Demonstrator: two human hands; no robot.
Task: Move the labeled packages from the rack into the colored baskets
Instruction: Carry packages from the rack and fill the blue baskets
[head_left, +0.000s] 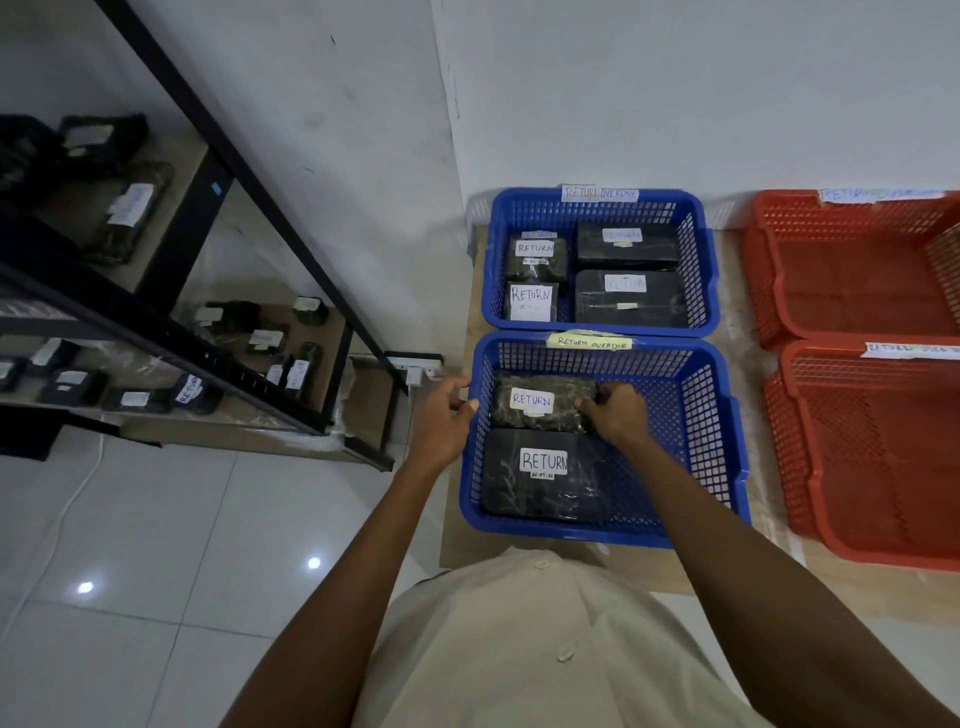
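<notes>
A dark wrapped package (540, 402) with a white RETURN label lies in the far left part of the near blue basket (691, 415). My right hand (613, 413) grips that package's right end inside the basket. My left hand (447, 415) rests on the basket's left rim, fingers curled over the edge. A second, larger RETURN package (545, 478) lies flat just in front of the first. The far blue basket (696, 249) holds several labeled packages. More labeled packages (260, 338) sit on the black rack (249, 171) at the left.
Two orange baskets (857, 291) (872, 452) stand to the right of the blue ones, nothing visible inside. All baskets sit on a board by the white wall. A white power strip (415, 366) and cable lie between rack and baskets. Glossy tile floor spreads at the lower left.
</notes>
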